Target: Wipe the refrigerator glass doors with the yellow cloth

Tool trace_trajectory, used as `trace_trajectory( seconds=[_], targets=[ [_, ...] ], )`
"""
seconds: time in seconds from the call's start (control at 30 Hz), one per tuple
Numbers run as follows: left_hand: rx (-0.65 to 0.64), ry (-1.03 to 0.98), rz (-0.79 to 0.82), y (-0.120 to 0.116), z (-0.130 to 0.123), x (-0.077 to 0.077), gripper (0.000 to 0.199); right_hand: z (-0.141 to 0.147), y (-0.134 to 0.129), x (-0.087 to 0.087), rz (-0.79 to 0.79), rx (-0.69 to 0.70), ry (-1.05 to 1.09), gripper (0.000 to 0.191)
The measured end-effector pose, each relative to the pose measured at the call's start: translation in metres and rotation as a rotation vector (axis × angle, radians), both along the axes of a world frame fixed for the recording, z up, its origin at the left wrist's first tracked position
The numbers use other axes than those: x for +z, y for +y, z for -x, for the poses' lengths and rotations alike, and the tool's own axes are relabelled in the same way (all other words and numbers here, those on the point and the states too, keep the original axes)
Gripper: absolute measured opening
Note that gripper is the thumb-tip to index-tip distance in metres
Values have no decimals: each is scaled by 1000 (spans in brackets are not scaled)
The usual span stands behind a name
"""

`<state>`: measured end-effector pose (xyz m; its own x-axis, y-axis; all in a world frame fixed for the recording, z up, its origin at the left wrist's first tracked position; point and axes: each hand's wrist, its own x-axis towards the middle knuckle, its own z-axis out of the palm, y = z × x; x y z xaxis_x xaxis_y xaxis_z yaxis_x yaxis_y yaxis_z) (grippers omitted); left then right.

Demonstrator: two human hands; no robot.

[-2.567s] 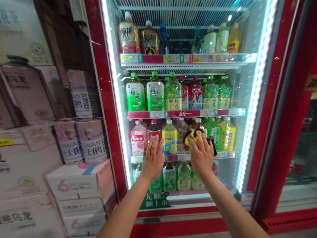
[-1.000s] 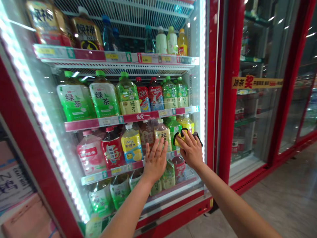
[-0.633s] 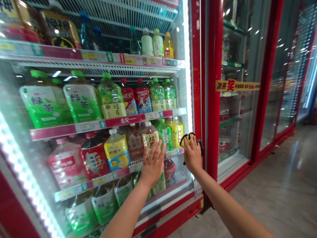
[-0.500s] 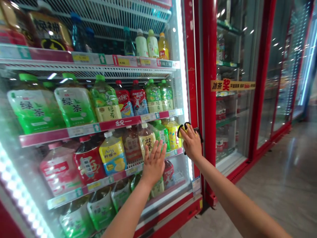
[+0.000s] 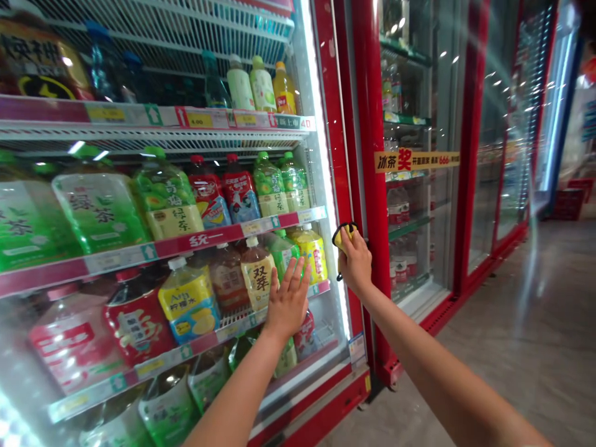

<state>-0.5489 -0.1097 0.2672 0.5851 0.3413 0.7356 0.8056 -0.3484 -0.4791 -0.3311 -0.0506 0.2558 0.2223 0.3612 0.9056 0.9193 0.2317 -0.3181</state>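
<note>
My left hand is spread flat with fingers apart against the glass door of a lit drinks fridge, holding nothing. Behind it stand a brown bottle with a cream label and a green bottle. To the right, my right hand is closed round a yellow and black cloth-like item, held at the fridge's red door edge. A yellow bottle is behind the glass just left of that hand.
Shelves of large bottles fill the fridge on the left. A red-framed glass cabinet with a yellow banner adjoins on the right. Grey floor runs along the cabinets.
The view has turned a little to the right, so the shelves appear further left and larger. My left hand stays spread at the glass; my right hand still grips the yellow and black item.
</note>
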Motion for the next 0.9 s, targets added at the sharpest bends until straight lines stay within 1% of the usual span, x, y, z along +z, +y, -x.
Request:
trace_trajectory(
  seconds=[0.03, 0.07, 0.17, 0.2, 0.23, 0.27, 0.3, 0.4, 0.43, 0.47, 0.5, 0.53, 0.57, 0.63, 0.67, 0.7, 0.73, 0.77, 0.83, 0.9],
  targets=[
    [-1, -6, 2, 1, -2, 2, 78, 0, 0, -3, -3, 4, -11, 68],
    [0, -11, 3, 2, -4, 3, 78, 0, -2, -11, -4, 12, -24, 66],
    [7, -15, -3, 2, -4, 4, 77, 1, -8, -46, 10, 46, -74, 64],
    [8, -11, -6, 1, -2, 5, 77, 0, -9, -52, 18, 54, -86, 63],
    [9, -6, -9, 1, -1, 6, 76, -2, -8, -51, 25, 59, -94, 62],
    [10, -1, -14, 0, 1, 7, 76, -4, -6, -43, 30, 61, -97, 61],
    [10, 2, -18, 0, 2, 10, 75, -7, -2, -29, 30, 59, -93, 60],
    [9, -4, -39, 1, 3, 22, 76, -10, 10, 32, -6, 42, -54, 62],
    [8, -11, -47, 1, 4, 27, 76, -9, 12, 49, -28, 37, -34, 64],
    [7, -19, -55, 2, 4, 31, 77, -6, 12, 60, -48, 37, -27, 66],
    [6, -28, -62, 2, 4, 35, 78, -3, 10, 65, -64, 47, -42, 67],
    [5, -37, -68, 2, 5, 37, 78, -1, 6, 63, -72, 68, -83, 68],
    [4, -43, -73, 2, 7, 39, 79, 1, 2, 57, -70, 99, -149, 68],
    [0, -52, -82, 1, 11, 41, 81, -1, -6, 37, -47, 160, -285, 68],
    [-3, -54, -85, 1, 14, 41, 81, -4, -8, 29, -35, 170, -315, 68],
    [-7, -53, -88, 0, 17, 42, 82, -8, -8, 25, -28, 164, -308, 68],
    [-10, -51, -90, -1, 20, 42, 82, -13, -6, 27, -28, 144, -271, 69],
    [-12, -49, -92, -2, 22, 43, 82, -17, -3, 35, -36, 119, -218, 70],
    [-7, -45, -95, -3, 27, 46, 82, -18, 6, 60, -61, 82, -124, 72],
    [7, -49, -101, -5, 31, 50, 82, -9, 9, 83, -85, 70, -86, 71]
  ],
)
